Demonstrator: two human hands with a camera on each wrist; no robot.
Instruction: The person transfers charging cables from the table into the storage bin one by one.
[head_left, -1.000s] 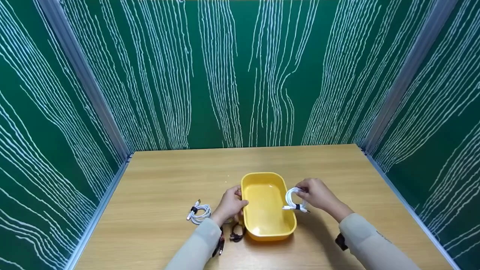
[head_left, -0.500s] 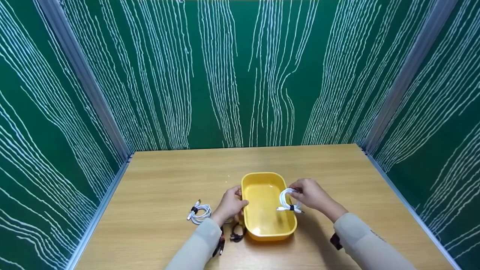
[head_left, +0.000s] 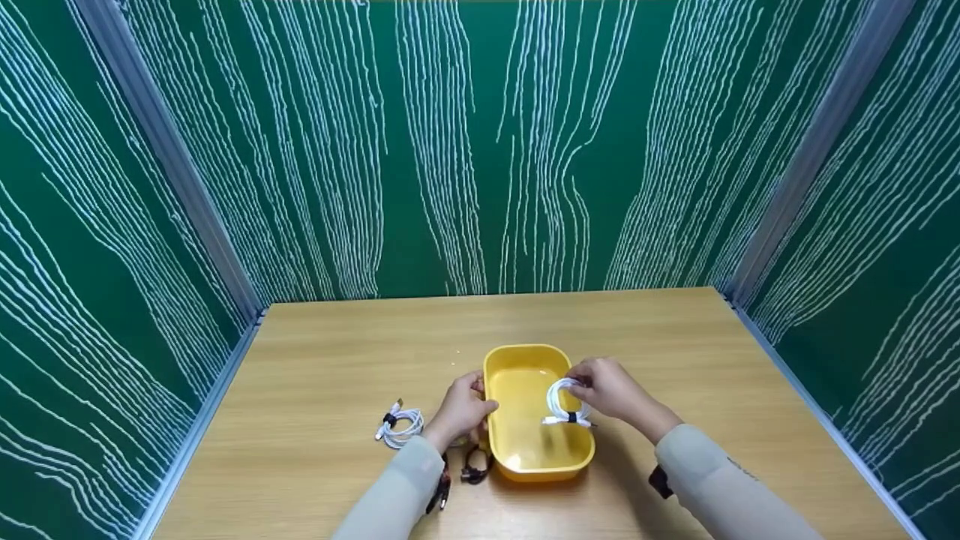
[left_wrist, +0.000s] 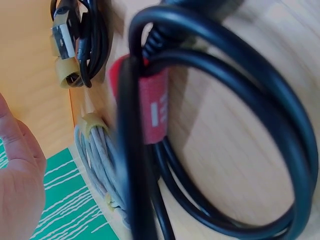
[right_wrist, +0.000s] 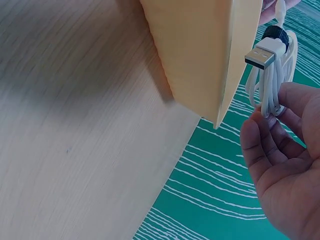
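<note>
In the head view, a white USB cable [head_left: 556,403], coiled and tied with a black strap, hangs over the right part of a yellow plastic bin [head_left: 523,459]. My right hand [head_left: 613,388] pinches the top of the coil between thumb and fingers. The cable's USB-A plug [right_wrist: 261,57] shows in the right wrist view. My left hand [head_left: 459,407] grips the bin's left wall, thumb over the rim and fingers outside. Below that hand lie a small dark cable [head_left: 475,466] and a black cable with a red strap [left_wrist: 152,107].
Another white coiled cable [head_left: 401,429] rests on the wooden table [head_left: 315,390], left of the left hand. A greyish cable [left_wrist: 97,155] with yellowish ties lies near the bin's side. Green panels [head_left: 435,150] with white lines enclose the table at the back and sides.
My right hand has moved left with the white cable, from the bin's right rim to further over its inside. The left hand and the bin have stayed nearly still.
</note>
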